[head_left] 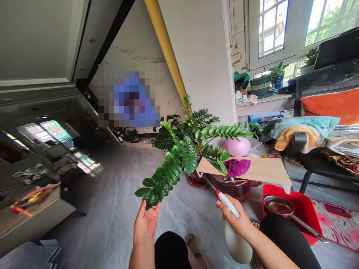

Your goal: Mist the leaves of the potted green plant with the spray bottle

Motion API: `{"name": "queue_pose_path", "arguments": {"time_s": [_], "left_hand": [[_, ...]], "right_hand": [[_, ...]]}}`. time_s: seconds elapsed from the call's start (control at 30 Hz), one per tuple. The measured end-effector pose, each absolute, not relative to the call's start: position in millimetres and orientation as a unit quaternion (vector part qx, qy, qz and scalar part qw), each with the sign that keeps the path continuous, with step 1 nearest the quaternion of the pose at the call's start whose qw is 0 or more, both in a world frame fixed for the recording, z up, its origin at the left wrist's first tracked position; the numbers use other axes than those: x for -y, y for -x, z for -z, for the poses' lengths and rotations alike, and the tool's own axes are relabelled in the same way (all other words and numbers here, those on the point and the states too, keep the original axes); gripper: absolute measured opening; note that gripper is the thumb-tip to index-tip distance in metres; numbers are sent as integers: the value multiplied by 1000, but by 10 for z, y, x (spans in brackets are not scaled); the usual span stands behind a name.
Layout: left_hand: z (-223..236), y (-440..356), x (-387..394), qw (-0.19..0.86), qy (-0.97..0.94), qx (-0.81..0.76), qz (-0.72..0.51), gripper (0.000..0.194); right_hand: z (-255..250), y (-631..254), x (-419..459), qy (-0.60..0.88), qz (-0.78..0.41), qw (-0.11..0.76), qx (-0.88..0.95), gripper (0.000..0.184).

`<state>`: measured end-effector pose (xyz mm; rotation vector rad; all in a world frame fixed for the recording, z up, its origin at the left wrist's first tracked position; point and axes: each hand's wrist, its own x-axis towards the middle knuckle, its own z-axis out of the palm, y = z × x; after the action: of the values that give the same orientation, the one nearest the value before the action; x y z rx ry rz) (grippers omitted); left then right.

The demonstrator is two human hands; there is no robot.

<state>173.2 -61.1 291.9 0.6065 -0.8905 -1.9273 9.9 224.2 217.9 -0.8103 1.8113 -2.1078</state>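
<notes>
A long stem of glossy green leaves [165, 172] arches down toward me from a large potted plant [187, 149]. At its lower end my left hand [147, 216] holds the tip leaves between thumb and fingers. Drops of water show on some leaves. My right hand [234, 215] is wrapped around the neck of a spray bottle [238, 243] with a white head and a red nozzle. That nozzle points up and left, toward the plant. Part of the bottle is hidden behind my right forearm.
A crumpled purple cloth [237, 167] lies on a light wooden board [263, 170] above the brown pot [238, 188]. To the right, a red bin [307, 209] holds a metal pan [279, 206]. Beyond are a pink balloon [238, 146] and a chair draped with towels [305, 127].
</notes>
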Motion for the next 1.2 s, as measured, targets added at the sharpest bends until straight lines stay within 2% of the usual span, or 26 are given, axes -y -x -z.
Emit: {"name": "queue_pose_path", "arguments": {"time_s": [0.17, 0.4, 0.6, 0.83, 1.07, 1.2], "left_hand": [[-2876, -1744, 653, 451, -252, 370, 773, 33], [-2880, -1739, 661, 451, -260, 354, 777, 32], [-2883, -1735, 672, 450, -258, 351, 779, 31], [-2870, -1745, 684, 450, -244, 356, 782, 34], [-2852, -1751, 714, 447, -238, 358, 785, 37], [-2856, -1762, 710, 441, -228, 371, 784, 38]], "right_hand": [[-2131, 15, -2282, 209, 747, 130, -618, 58], [-2126, -152, -2224, 314, 690, 121, -641, 48], [-2079, 5, -2244, 227, 734, 137, -625, 59], [-2221, -35, -2196, 311, 709, 129, -620, 45], [-2376, 110, -2088, 245, 748, 133, -603, 57], [-2524, 108, -2016, 282, 743, 118, -595, 49]]}}
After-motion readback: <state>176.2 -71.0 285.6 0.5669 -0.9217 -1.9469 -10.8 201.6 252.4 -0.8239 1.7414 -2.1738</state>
